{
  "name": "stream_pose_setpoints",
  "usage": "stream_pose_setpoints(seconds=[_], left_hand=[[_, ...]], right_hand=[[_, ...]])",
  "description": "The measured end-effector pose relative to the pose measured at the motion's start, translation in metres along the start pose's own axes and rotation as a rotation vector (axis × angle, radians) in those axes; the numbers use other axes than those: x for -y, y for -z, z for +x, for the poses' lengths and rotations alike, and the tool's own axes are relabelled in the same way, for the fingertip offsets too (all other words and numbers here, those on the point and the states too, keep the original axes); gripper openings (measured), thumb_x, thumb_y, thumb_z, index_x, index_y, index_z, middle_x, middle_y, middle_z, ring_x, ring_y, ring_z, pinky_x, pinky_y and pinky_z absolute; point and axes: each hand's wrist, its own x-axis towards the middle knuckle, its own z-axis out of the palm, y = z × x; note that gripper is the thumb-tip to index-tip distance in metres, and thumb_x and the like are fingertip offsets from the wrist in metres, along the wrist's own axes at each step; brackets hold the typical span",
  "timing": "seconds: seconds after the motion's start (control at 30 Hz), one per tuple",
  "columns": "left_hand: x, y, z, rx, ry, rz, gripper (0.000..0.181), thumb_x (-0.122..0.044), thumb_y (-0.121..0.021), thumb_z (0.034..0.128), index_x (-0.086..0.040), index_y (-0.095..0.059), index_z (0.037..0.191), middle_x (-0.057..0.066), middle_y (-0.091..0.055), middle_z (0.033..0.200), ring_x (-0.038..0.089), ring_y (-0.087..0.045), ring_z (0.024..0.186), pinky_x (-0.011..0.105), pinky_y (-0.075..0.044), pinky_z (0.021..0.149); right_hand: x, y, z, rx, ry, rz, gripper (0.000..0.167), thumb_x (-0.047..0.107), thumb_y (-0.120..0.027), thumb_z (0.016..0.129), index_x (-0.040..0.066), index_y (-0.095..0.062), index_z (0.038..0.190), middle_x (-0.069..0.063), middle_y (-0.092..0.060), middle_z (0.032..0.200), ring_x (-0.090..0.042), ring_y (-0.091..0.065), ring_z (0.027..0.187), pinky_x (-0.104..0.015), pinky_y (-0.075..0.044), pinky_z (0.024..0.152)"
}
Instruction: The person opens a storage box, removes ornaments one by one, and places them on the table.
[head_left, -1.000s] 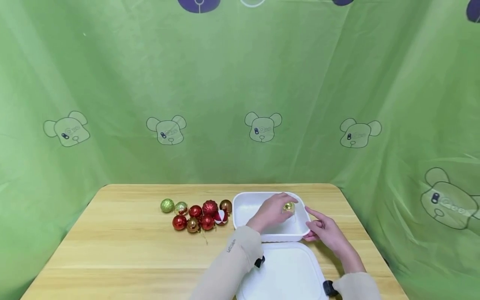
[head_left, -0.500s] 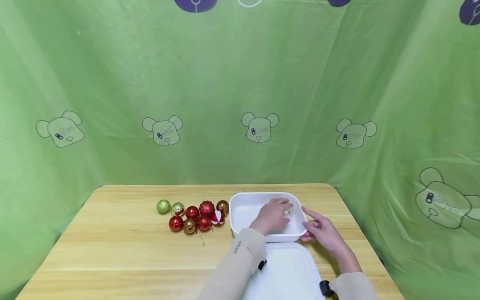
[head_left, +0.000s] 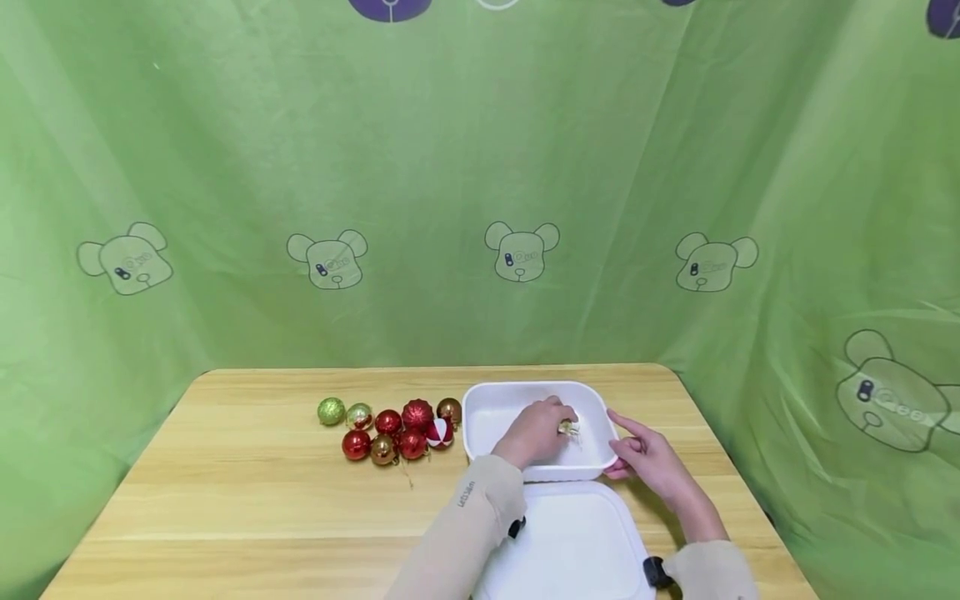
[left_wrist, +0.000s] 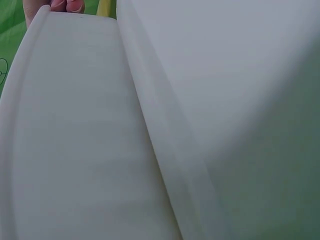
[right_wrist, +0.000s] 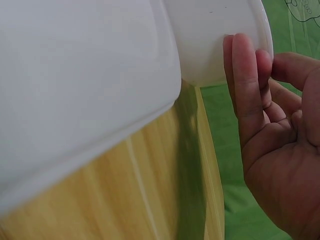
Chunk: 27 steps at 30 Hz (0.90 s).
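Observation:
In the head view, a white plastic box point(head_left: 495, 417) stands at the back right of the table. My left hand point(head_left: 536, 433) reaches into it with curled fingers around a small gold bauble point(head_left: 567, 427); most of the bauble is hidden behind the hand, its string end showing. At the box's right end my right hand point(head_left: 656, 467) grips the rim and wall. The right wrist view shows several fingers point(right_wrist: 245, 75) of that hand against the outer wall. The white lid point(head_left: 570, 542) lies flat in front of the box, partly under the left sleeve.
Left of the box lies a cluster of baubles: a green glittery one point(head_left: 331, 411), a pale gold one point(head_left: 359, 417), several red point(head_left: 356, 444) and brown ones point(head_left: 384, 449), and a red-and-white one point(head_left: 439, 432). A green curtain point(head_left: 420, 125) hangs behind the wooden table point(head_left: 247, 500).
The left hand with the gold bauble has gone down into the box and shifted slightly left; its fingers, more spread half a second ago, are curled now. The right hand stays at the box.

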Motion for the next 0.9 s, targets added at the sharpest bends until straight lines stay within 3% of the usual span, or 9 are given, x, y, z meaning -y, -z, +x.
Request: stream_pose_setpoints(seconds=[0.43,0.9], left_hand=[[0.002,0.005,-0.005,-0.020,-0.074,-0.033,0.034,-0.021,-0.074,0.0962,-0.022,-0.071,0.130,-0.003,-0.067,0.123,0.011,-0.065,0.107,0.021,-0.052,0.101],[0.010,0.022,-0.024,-0.054,-0.110,-0.115,0.035,-0.027,-0.072,0.0990,-0.020,-0.069,0.133,-0.003,-0.066,0.131,0.011,-0.064,0.117,0.022,-0.050,0.107]], right_hand=[[0.002,0.000,-0.001,0.003,0.016,0.012,0.063,0.005,-0.053,0.107,0.003,-0.025,0.163,-0.016,-0.072,0.090,-0.021,-0.073,0.077,-0.035,-0.066,0.078],[0.004,-0.001,-0.002,0.011,0.004,0.012,0.064,0.005,-0.053,0.107,0.004,-0.024,0.163,-0.019,-0.071,0.093,-0.020,-0.073,0.078,-0.034,-0.066,0.079]])
